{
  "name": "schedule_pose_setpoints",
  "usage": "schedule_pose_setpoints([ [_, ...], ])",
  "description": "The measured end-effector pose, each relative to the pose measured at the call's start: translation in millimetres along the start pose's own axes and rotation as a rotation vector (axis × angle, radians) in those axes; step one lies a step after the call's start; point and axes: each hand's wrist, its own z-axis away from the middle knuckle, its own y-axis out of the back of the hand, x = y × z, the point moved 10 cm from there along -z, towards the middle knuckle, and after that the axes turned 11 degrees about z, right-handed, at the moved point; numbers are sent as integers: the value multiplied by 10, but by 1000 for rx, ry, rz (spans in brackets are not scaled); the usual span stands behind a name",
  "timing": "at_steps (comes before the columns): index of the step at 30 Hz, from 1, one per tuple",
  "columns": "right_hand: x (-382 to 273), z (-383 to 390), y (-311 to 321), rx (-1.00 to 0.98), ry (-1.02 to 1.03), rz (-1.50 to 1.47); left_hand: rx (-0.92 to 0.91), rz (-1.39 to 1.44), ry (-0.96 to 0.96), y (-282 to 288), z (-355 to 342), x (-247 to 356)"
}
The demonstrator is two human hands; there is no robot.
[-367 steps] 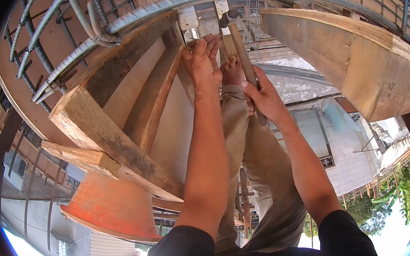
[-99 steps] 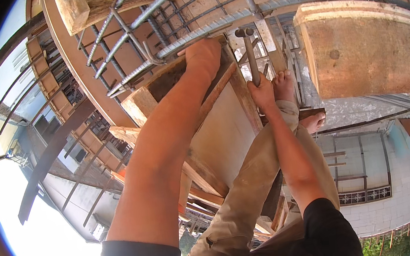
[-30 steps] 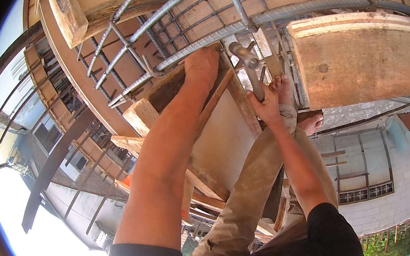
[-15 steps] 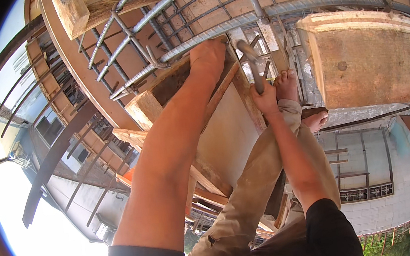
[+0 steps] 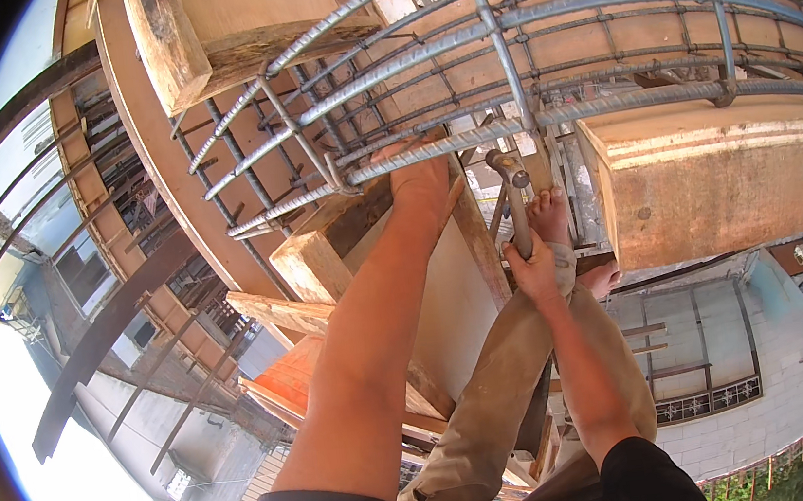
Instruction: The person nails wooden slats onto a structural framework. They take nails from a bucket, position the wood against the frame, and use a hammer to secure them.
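Note:
My right hand (image 5: 535, 272) is closed round the handle of a hammer (image 5: 518, 214), whose metal head points away from me, just right of the plywood form's edge. My left arm reaches farther out to a wooden form (image 5: 463, 234) of plywood and timber. At the form's far end my left hand (image 5: 418, 175) is closed, its fingers curled by the timber edge and partly hidden behind a steel bar. What those fingers hold cannot be made out. A cage of ribbed steel bars (image 5: 392, 159) passes just over that hand.
A thick timber-and-plywood box (image 5: 728, 187) stands at the right. Another wooden form (image 5: 173, 54) lies at the upper left beside the cage. My bare foot (image 5: 549, 215) is just beyond the hammer. Below are a block wall (image 5: 713, 423) and, at left, dark beams (image 5: 116, 329) over a drop.
The hammer, blurred by motion before, now shows sharply and more upright, with its head farther from the left hand. The whole view has shifted, bringing more of the steel cage into sight.

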Motion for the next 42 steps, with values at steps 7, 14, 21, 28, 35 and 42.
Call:
schedule_pose_setpoints([
  [7,-19,-55,-226,-90,-94,56,-63,77,34,-855,26,-185],
  [14,-68,-307,-188,-81,-69,183,-77,105,28,-400,-56,-27],
  [21,-324,-293,-245,-59,-19,76,-83,-52,23,-324,-10,-25],
  [28,164,-498,-649,-87,14,125,44,-79,-116,-301,-28,33],
  [35,-435,-147,-154,62,261,225,-115,195,105,-281,20,-231],
  [42,199,-691,-524,-8,113,412,50,181,45,-138,-107,-76],
])
